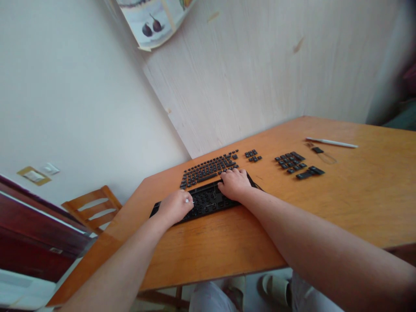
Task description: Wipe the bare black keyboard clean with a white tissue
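Keyboard base (203, 204), its keycaps off wherever I can see, lies aslant on the wooden table (211, 247) before me; I take it as my dial's centre. At nine o'clock my left hand (174, 206) is closed in a pinch around a small white thing (187, 200), too hidden to name. I'd keep that pinch light and the movements short. At twelve, just beyond the base, the main keycap block (207, 177) sits in typing order; I'd keep my knuckles clear of it. Around the thin stabiliser bars (210, 205) I'd go gently, as they could spring loose. My right hand (234, 184), apart from the left, rests over the base at two; I can't tell whether it clamps or merely presses. Even pressure there should stop sliding. Beyond, between one and two, lie the navigation keycaps (251, 154); farther out towards two, number-pad keycaps (287, 160), what looks like a wire keycap puller (317, 150), and a white pen (333, 142).
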Demonstrator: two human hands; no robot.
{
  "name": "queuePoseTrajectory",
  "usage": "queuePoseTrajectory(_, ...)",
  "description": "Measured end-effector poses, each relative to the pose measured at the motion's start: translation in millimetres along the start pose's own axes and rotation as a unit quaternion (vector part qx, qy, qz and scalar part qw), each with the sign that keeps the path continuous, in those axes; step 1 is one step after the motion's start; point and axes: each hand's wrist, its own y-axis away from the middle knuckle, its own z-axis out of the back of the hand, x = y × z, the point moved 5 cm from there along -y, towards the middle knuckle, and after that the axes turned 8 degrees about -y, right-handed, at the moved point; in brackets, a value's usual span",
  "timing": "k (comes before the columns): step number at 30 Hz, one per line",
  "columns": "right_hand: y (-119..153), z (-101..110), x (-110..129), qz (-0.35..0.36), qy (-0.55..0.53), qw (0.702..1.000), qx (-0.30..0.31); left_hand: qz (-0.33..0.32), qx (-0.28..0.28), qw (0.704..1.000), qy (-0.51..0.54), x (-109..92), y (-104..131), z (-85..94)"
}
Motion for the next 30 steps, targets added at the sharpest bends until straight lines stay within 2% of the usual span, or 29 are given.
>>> queuePoseTrajectory(5, 0.4, -0.2, -0.8, 0.001, -0.002, 1.0, 0.001, 0.029, -0.002, 1.0, -0.005, 5.2, 5.5, -5.3)
queuePoseTrajectory(10, 0.2, 0.3, -0.5, 0.005, -0.006, 1.0, -0.006, 0.077, 0.019, 0.997, 0.019, 11.5, 10.9, -16.3)
queuePoseTrajectory(17, -1.1, -1.2, -1.3, 0.007, -0.003, 1.0, -0.01, 0.117, 0.03, 0.991, 0.059, 11.3, 11.5, -24.1)
queuePoseTrajectory(22, -1.5, -1.6, -1.4, 0.008, -0.002, 1.0, -0.012, 0.108, 0.037, 0.991, 0.072, 2.6, 8.4, -22.1)
queuePoseTrajectory(30, 0.1, -0.1, -0.8, 0.006, -0.001, 1.0, -0.01, 0.074, 0.051, 0.992, 0.091, -22.7, -1.7, -21.1)
